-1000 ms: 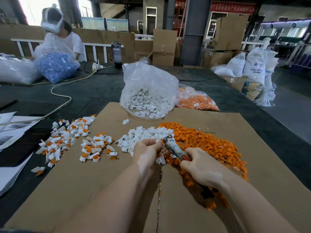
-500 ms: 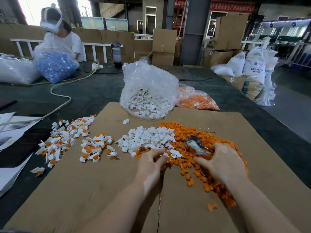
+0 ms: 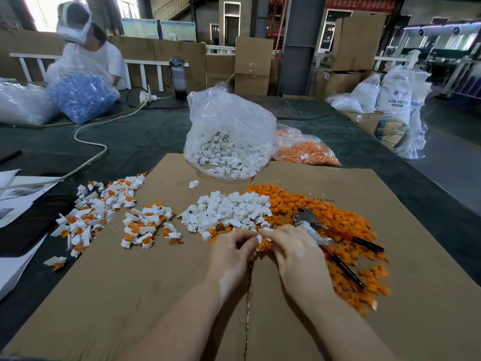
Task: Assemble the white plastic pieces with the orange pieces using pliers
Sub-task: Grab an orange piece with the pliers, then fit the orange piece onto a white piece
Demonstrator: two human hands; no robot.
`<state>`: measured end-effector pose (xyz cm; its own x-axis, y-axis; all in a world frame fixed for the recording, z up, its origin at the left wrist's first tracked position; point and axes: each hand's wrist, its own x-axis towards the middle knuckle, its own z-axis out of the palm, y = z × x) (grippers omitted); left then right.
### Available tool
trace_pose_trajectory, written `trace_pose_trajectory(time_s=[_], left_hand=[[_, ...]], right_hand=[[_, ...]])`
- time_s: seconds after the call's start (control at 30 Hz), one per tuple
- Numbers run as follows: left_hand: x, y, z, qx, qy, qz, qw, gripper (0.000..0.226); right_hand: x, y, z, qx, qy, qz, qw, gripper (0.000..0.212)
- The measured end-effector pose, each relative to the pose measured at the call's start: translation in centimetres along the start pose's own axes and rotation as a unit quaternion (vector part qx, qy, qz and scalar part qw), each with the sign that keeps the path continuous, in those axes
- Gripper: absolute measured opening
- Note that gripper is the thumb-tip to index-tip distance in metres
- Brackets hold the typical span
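My left hand [image 3: 233,254] and my right hand [image 3: 295,252] meet fingertip to fingertip over the cardboard sheet [image 3: 135,295]. Between them sit a small white piece [image 3: 259,238], pinched by my left fingers, and an orange piece [image 3: 260,247] just under it at my right fingers. The pliers [image 3: 308,222] lie loose on the orange pile [image 3: 320,208], their dark handles pointing right, partly behind my right hand. A heap of loose white pieces [image 3: 229,211] lies just beyond my hands. Assembled white-and-orange pieces [image 3: 104,212] are spread at the left.
A clear bag of white pieces [image 3: 229,142] and a bag of orange pieces [image 3: 305,149] stand at the cardboard's far edge. Papers [image 3: 18,194] and a cable [image 3: 88,142] lie left. A person with a bag of blue parts [image 3: 80,97] sits far left.
My right hand let go of the pliers, which now lie on the orange pile, and moved left. Both hands have come together on small pieces.
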<state>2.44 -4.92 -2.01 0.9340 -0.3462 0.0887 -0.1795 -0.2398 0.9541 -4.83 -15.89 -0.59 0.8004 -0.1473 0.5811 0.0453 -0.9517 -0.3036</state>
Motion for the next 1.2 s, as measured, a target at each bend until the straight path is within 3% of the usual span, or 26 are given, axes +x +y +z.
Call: trace_pose_trajectory(time_s=[0.27,0.5,0.63,1.2], left_hand=[[-1.3,0.2,-0.7,-0.01,-0.062,0.024,0.998,0.036],[-1.4,0.1,-0.4,-0.009,-0.032,0.026,0.999,0.03],[-1.5,0.0,-0.3,-0.02,-0.03,0.03,0.999,0.027],[-1.5,-1.4,0.0,0.183,-0.008,0.131,0.974,0.029]], right_hand=[[-1.1,-0.7,2.0,0.053,0.047,0.036,0.997,0.013],[-1.6,-0.5,2.0,0.089,0.08,0.078,0.99,0.014],[-1.7,-0.5,1.9,0.091,0.061,0.047,0.993,0.015],[-1.5,-0.7,2.1,0.04,0.03,0.0,0.999,0.005]])
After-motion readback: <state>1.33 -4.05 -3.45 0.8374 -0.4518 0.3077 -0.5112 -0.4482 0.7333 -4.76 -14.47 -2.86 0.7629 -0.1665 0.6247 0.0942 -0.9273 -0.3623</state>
